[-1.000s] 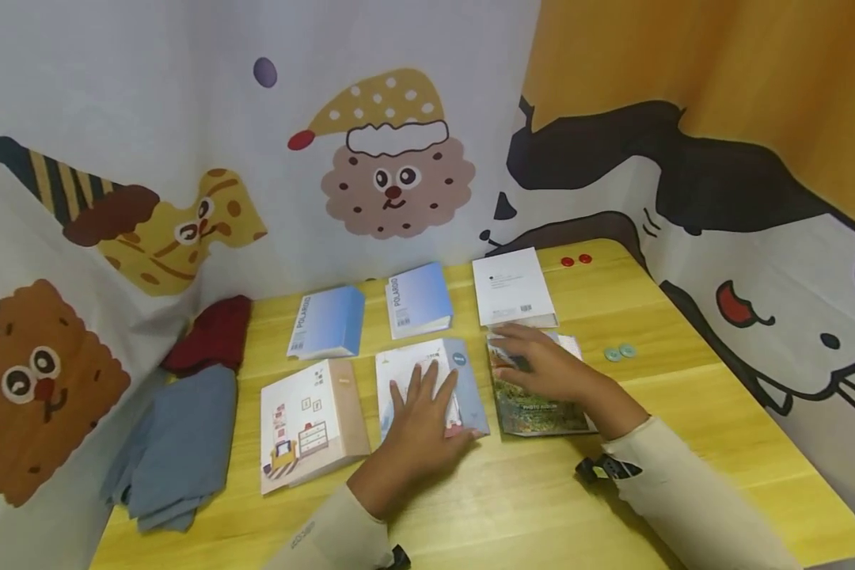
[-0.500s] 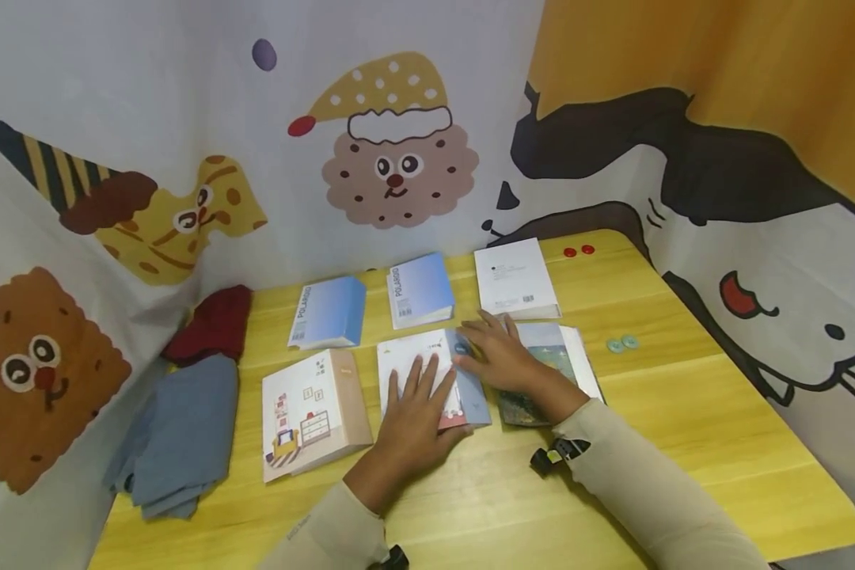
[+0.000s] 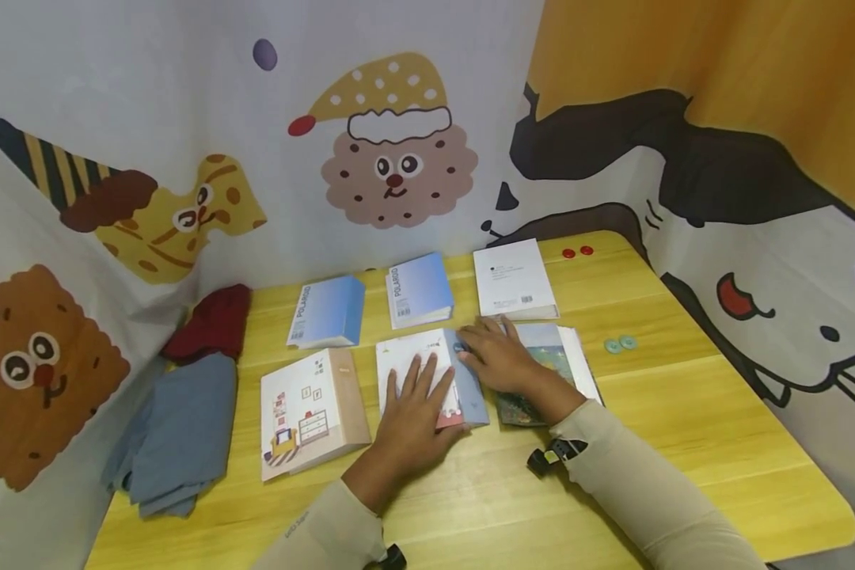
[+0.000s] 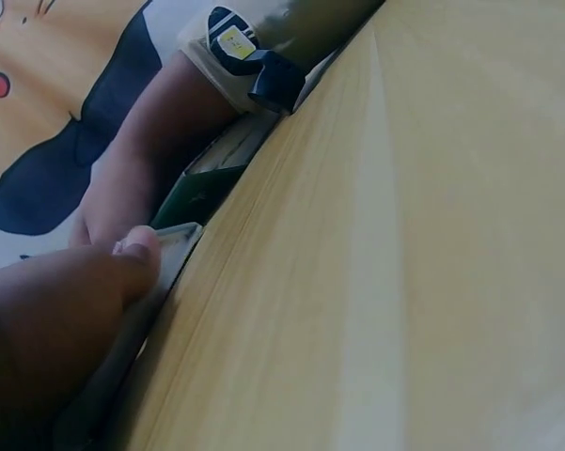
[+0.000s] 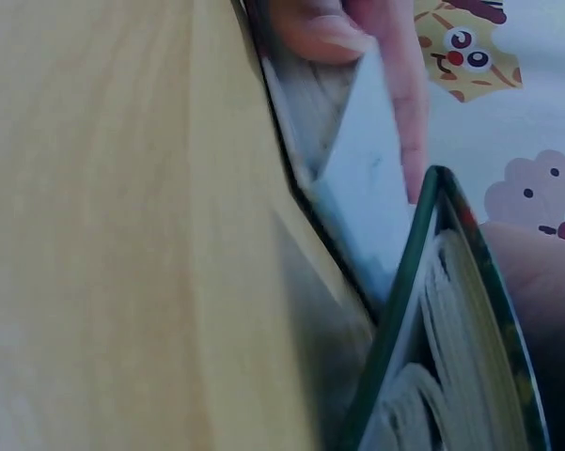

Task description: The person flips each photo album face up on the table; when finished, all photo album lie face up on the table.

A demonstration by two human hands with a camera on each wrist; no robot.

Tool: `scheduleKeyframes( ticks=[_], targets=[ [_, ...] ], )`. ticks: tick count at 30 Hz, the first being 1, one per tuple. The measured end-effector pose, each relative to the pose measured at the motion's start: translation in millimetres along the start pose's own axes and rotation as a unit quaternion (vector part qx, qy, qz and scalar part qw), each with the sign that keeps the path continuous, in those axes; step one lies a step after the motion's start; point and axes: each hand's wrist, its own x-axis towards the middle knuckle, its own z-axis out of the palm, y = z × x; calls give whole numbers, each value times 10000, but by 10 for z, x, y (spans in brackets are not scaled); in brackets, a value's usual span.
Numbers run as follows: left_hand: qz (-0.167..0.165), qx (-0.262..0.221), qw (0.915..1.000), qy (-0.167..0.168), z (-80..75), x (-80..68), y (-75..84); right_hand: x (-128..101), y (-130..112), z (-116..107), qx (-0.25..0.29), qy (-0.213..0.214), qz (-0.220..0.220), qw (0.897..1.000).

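Note:
My left hand [image 3: 416, 404] lies flat, fingers spread, on the white cover of a white-and-blue album [image 3: 402, 360] in the middle of the yellow table [image 3: 684, 427]. My right hand [image 3: 499, 360] lies across a green landscape album [image 3: 570, 356] beside it, fingertips resting on the middle album's blue spine. In the left wrist view my left thumb [image 4: 136, 254] sits at that album's edge, with the right wrist [image 4: 160, 141] behind. The right wrist view shows the green album's cover [image 5: 451, 310] edge-on next to the pale blue album [image 5: 367, 188].
An album with a room drawing [image 3: 306, 419] lies to the left. Two blue Polaroid albums [image 3: 328, 313] [image 3: 420, 289] and a white one [image 3: 514, 279] sit behind. Red buttons [image 3: 577, 252] and green buttons [image 3: 620, 343] lie to the right, red [image 3: 214, 321] and blue-grey [image 3: 181, 431] cloths at far left.
My right hand has slid left, from the top of the green album to the blue spine of the middle album. The left hand has stayed flat on that album.

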Motion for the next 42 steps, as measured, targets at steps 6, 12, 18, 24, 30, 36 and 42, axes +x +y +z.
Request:
scheduleKeyframes(
  ticks=[6, 12, 18, 24, 30, 36, 42],
  targets=[
    [125, -790, 9960, 395, 31, -18, -11, 11, 15, 12, 646, 380, -35, 9972],
    [675, -2438, 9592, 1262, 38, -27, -32, -15, -34, -31, 2144, 1172, -355, 9690],
    [1681, -4043, 8755, 2043, 78, 29, -90, -61, -132, -42, 3422, 1608, -1134, 9188],
    [2041, -5064, 8156, 1915, 96, 18, -125, -106, -218, -33, 3295, 1271, -1567, 9223],
    [1002, -4792, 8607, 1401, 37, -127, -177, -99, -234, 23, 2505, 705, -1424, 9550],
    [359, -3637, 9200, 1413, -32, -227, -213, -104, -194, 66, 1443, 234, -1527, 9774],
    [-50, -2697, 9476, 1710, -55, -266, -238, -118, -261, 73, 541, -315, -1452, 9874]
  ],
)
